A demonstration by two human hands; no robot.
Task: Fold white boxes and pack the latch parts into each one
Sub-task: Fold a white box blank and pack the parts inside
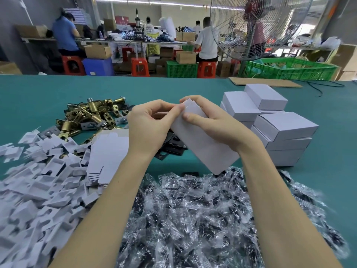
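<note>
We're holding a white box tilted above the teal table, our right hand gripping its side with the thumb on top, our left hand pinching its end flaps. Brass latches are lying left, closed boxes stacking right, crinkly clear screw packets crowding underneath, flat box blanks sitting beside our left forearm.

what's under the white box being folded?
Under the white box, held by the left hand and right hand, lie black plates on the green table. The box and hands cover most of them, so their count is unclear.
</note>
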